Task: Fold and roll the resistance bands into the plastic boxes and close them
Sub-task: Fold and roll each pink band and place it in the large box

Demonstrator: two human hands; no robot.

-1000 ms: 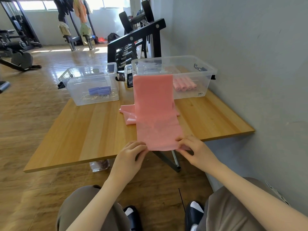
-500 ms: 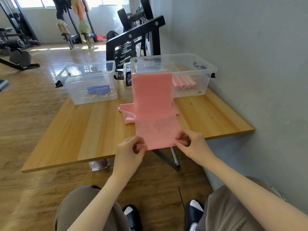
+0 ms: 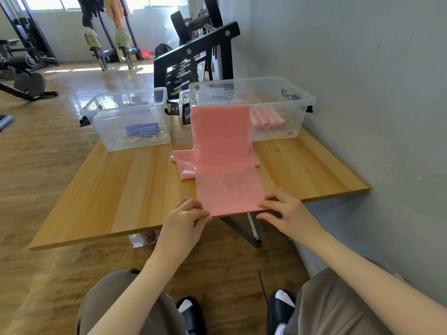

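Two hands, left (image 3: 183,220) and right (image 3: 286,211), fingers pinching near corners of pink band (image 3: 223,160) on worktop (image 3: 121,189), far end draped against right box (image 3: 278,102). Thin, floppy, likely stretchy (grip corners, roll evenly).

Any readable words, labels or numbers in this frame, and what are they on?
None can be read.
White barcode sticker on the left clear plastic box holding purple rolls: too small.
White sticker on the right clear plastic box holding pink rolls: blurred.
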